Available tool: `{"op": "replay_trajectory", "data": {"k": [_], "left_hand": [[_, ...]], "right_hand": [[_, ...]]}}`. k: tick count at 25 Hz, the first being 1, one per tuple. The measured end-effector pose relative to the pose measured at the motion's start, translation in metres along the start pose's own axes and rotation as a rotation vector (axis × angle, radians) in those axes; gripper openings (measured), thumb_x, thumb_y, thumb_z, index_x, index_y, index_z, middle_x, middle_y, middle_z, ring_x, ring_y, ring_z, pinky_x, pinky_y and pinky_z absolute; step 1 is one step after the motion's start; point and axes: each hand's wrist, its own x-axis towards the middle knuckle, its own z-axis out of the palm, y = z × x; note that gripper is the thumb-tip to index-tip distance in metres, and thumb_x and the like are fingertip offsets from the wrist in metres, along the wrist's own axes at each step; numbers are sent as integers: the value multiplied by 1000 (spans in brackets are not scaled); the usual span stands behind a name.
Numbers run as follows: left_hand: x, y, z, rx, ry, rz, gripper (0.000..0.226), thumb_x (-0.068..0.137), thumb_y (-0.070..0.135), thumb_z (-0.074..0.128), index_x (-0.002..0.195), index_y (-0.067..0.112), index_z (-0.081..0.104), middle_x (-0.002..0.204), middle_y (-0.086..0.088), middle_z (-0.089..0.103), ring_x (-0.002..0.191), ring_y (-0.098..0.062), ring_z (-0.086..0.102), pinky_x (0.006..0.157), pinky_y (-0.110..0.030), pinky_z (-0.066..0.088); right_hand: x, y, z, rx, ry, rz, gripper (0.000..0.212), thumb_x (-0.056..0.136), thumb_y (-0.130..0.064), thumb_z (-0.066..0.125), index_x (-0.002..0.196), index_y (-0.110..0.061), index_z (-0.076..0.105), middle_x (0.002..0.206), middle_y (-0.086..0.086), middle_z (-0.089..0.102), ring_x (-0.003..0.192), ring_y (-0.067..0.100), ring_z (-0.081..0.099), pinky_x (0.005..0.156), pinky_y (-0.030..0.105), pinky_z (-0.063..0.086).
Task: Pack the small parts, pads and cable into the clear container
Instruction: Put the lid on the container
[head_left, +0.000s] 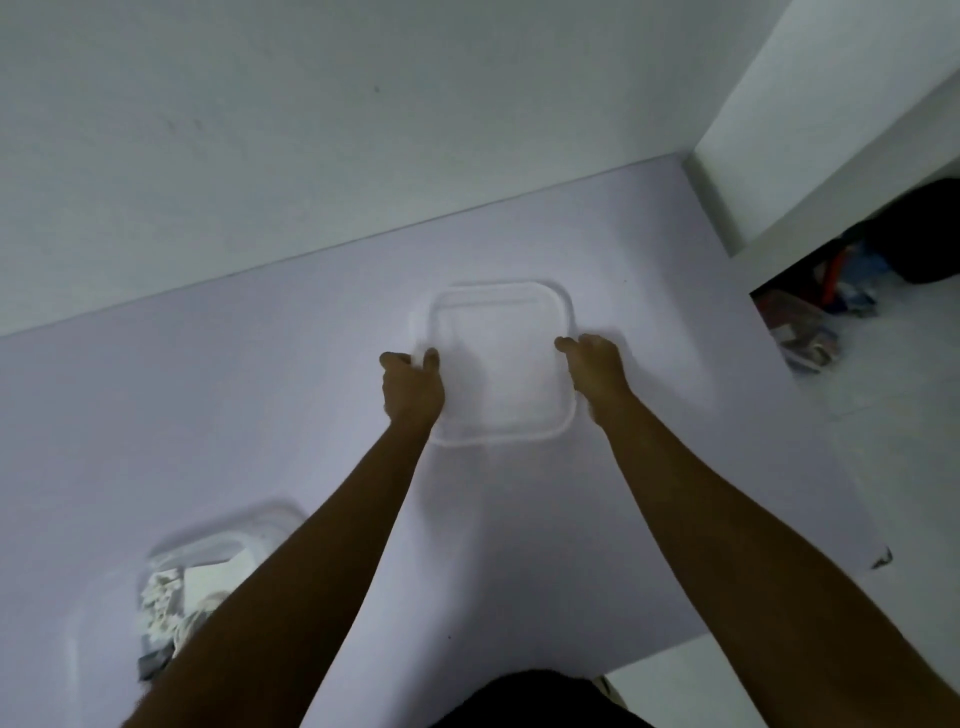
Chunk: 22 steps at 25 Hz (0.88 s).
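Centrally, on a smooth, matte, pale lavender desk (260, 415), lies a clear rounded-square piece (498, 358) of thin glossy plastic with a raised rim; whether it is a lid or a shallow tray I cannot tell. Two bare arms reach to it. The left grip (413, 387) is clamped on its left edge, thumb and finger curled over the rim, and the right grip (595, 366) pinches the right edge. One clear container (218, 540), also round-cornered, sits at the near left of the desk, partly hidden by the left forearm. It holds white fibrous pads (161, 597), a flat white sheet (208, 577) and a dark part (153, 665).
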Motion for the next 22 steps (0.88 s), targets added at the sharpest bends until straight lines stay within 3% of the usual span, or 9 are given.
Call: {"op": "replay_trajectory", "data": {"k": [1,3,5,8,11,16,18,20,22], "left_hand": [[-6,-3,-12,-5,11,21,40,95,40,55,116,8,44,101,-4,55,93,-25,57,85,-41,51],[-17,-13,-45,-35,7,66,40,96,40,54,121,11,44,98,-2,57,91,-25,61,76,-35,49],[-29,-33,-89,-54,22,121,42,96,40,53,128,14,46,101,-3,62,91,-24,66,72,-29,46],[-42,-70,-161,-44,68,164,47,96,44,52,133,14,50,107,-4,66,91,-21,68,77,-29,48],[-60,-115,-240,-29,160,181,46,94,47,54,127,15,57,104,-5,70,92,-22,67,83,-34,50],[-101,-220,-352,18,263,133,48,95,44,55,131,12,57,96,-3,68,90,-18,62,82,-29,41],[-111,-255,-369,44,269,93,52,94,45,57,134,12,55,111,-8,67,103,-23,62,86,-29,40],[-120,-282,-382,49,266,59,53,93,42,60,136,10,54,118,-10,64,108,-25,61,89,-30,41],[-125,-300,-386,72,245,58,53,92,42,61,133,8,56,114,-9,64,104,-26,61,91,-33,46]], "right_hand": [[-14,-1,2,61,-21,15,31,85,-32,65,95,-2,65,88,7,56,85,23,54,75,34,43],[-47,-1,14,121,-50,-17,36,89,-31,64,98,3,68,85,9,62,79,24,58,72,34,46],[-89,-2,35,141,-88,-87,28,90,-33,65,100,-7,72,93,6,70,81,20,63,74,33,49],[-145,3,80,132,-150,-135,27,91,-34,66,108,-15,72,98,0,71,81,13,62,75,27,48],[-205,23,138,109,-203,-148,28,91,-35,66,104,-11,73,82,-5,64,70,9,55,69,24,45],[-294,81,233,-14,-271,-253,50,90,-40,65,97,9,63,70,17,57,64,20,51,65,31,42],[-311,106,256,-123,-252,-314,45,90,-44,63,80,0,67,69,17,60,65,15,54,67,29,42],[-327,124,274,-189,-243,-373,31,91,-46,61,67,-26,55,67,-2,52,66,10,50,70,25,39],[-337,137,283,-201,-220,-420,14,93,-44,60,83,-34,60,83,-1,55,77,11,51,76,24,40]]}}
